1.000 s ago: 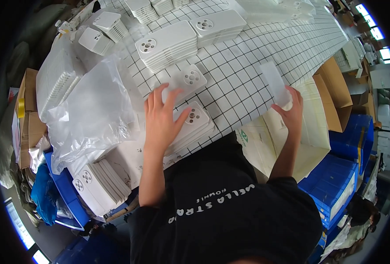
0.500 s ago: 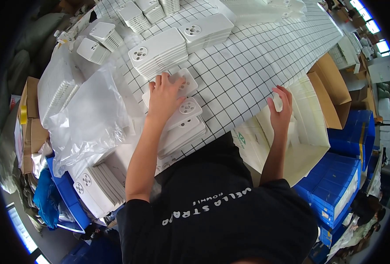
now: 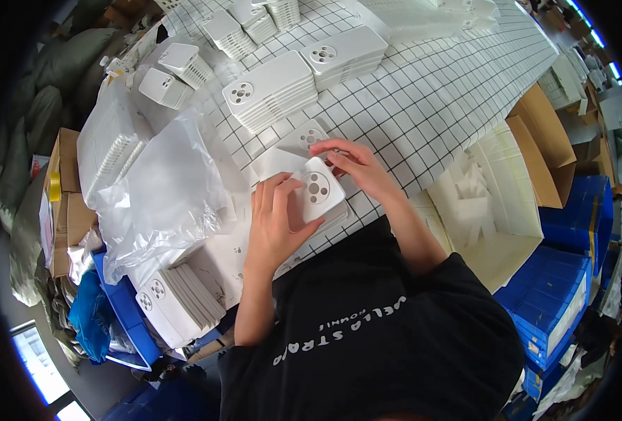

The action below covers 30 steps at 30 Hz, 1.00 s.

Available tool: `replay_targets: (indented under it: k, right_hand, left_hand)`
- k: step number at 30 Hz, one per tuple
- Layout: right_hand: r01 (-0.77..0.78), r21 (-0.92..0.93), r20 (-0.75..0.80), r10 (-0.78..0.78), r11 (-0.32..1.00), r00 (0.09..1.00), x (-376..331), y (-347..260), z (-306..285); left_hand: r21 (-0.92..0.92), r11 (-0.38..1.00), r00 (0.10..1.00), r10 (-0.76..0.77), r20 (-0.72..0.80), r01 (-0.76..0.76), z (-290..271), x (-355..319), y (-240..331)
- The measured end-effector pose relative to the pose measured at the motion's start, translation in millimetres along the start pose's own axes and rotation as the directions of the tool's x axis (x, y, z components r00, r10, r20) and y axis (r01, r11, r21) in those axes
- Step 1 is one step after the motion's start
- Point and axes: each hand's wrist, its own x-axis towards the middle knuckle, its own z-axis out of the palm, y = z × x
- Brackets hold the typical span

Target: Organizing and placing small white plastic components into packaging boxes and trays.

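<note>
A white plastic panel [image 3: 316,191] with rounded corners and a round cluster of holes is tilted up over a low pile near the table's front edge. My left hand [image 3: 274,219] grips it from the left, fingers on its far side and thumb along the near edge. At its far right corner, the bent fingers of my right hand [image 3: 359,165] close on the edge; the fingertips are partly hidden. Just beyond lies another such panel [image 3: 305,135], flat on the table. Further back stand two neat stacks of the same panels, a left stack [image 3: 272,88] and a right stack [image 3: 349,56].
Clear plastic bags [image 3: 167,186] cover the table's left side. Several panels [image 3: 178,302] lean together below them. White slotted baskets [image 3: 185,63] stand at the back left. A pale lined carton [image 3: 493,231], a brown box [image 3: 546,154] and blue bins [image 3: 546,295] are at the right.
My right hand has come from over the carton to the panel. My left hand has moved toward me, and a panel is now lifted and tilted between both hands. The view has shifted slightly.
</note>
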Motion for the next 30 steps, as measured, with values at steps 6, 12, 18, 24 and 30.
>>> replay_targets:
  k: [6,12,18,24,30]
  right_hand:
    - [0.123,-0.291,-0.043,-0.142,0.949,0.989,7.0,5.2,1.0]
    - [0.303,-0.534,-0.493,-0.582,0.789,0.646,-69.5,-10.1,-96.9]
    - [-0.56,-0.78,-0.518,-0.79,0.279,0.327,-204.5,16.1,-178.7]
    - [-0.477,-0.729,-0.654,-0.705,0.49,0.274,-190.8,19.2,-150.6]
    - [-0.213,-0.866,-0.5,-0.755,0.453,0.424,-118.6,-1.4,-122.5]
  left_hand:
    - [0.102,0.995,0.995,0.008,0.096,-0.018,0.7,-12.8,-3.9]
    - [0.091,0.995,0.999,0.03,-0.016,-0.029,-4.7,7.4,-20.7]
    - [0.363,0.932,0.994,-0.033,0.101,-0.007,35.6,61.1,-60.5]
    - [0.433,0.898,0.96,-0.049,0.274,-0.078,54.0,90.8,-68.1]
    - [0.374,0.924,0.938,-0.053,0.344,-0.085,54.0,97.1,-86.6]
